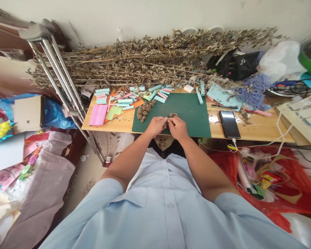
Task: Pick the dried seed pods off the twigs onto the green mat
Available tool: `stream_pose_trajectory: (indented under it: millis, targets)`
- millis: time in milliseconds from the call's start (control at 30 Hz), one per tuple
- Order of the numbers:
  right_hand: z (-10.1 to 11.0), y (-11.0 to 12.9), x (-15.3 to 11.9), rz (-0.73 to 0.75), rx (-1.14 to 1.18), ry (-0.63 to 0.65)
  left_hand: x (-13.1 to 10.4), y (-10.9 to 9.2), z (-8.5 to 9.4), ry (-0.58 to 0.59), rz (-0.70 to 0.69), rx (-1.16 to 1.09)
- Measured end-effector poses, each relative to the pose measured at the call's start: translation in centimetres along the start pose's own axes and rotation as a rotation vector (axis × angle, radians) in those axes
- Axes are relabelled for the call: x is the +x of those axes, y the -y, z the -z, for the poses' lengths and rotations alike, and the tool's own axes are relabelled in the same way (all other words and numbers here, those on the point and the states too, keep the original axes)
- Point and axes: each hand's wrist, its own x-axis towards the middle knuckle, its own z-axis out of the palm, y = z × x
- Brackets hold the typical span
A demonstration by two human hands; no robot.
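My left hand and my right hand meet at the front edge of a green mat. Both have their fingers closed around a small brown clump of dried plant between them. More of the brown material lies just behind my right hand. To the left on the mat sits a pile of dried brown balls, not touched by either hand. The fingertips partly hide the clump.
Dried stalks stretch along the wall. Colored paper rolls lie at the left, a black phone at the right with its cable. Crutches lean at the table's left end. Blue string is heaped at the back right.
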Motion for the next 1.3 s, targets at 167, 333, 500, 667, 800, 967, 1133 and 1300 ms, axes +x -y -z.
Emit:
stream_pose_trajectory:
  millis: [167,333,500,667,800,967,1133,1300]
  targets:
    - [0.1,-0.2,-0.1,-0.049,0.035,-0.031,-0.1,-0.1,0.0,-0.006,0.008,-0.003]
    - [0.1,-0.2,-0.1,-0.109,0.055,-0.096,-0.1,-0.1,0.2,0.006,-0.011,-0.075]
    - [0.0,-0.1,0.0,-0.101,0.042,-0.129,0.0,0.1,0.4,0.015,-0.018,-0.124]
    - [-0.1,-0.5,0.0,-0.177,-0.028,-0.19,0.1,0.3,0.4,0.007,-0.02,-0.122]
    - [-0.4,-1.0,0.0,-0.192,-0.034,-0.227,0.2,0.5,0.5,0.009,-0.025,-0.127]
    - [-0.8,-1.3,0.1,-0.213,-0.01,-0.164,0.1,0.3,0.4,-0.006,-0.015,-0.119]
    - [-0.9,-1.4,0.1,-0.182,-0.026,-0.189,0.0,0.1,0.5,0.001,-0.001,-0.153]
    - [-0.8,-1.3,0.0,-0.155,-0.03,-0.224,0.1,0.3,0.7,0.005,0.0,-0.174]
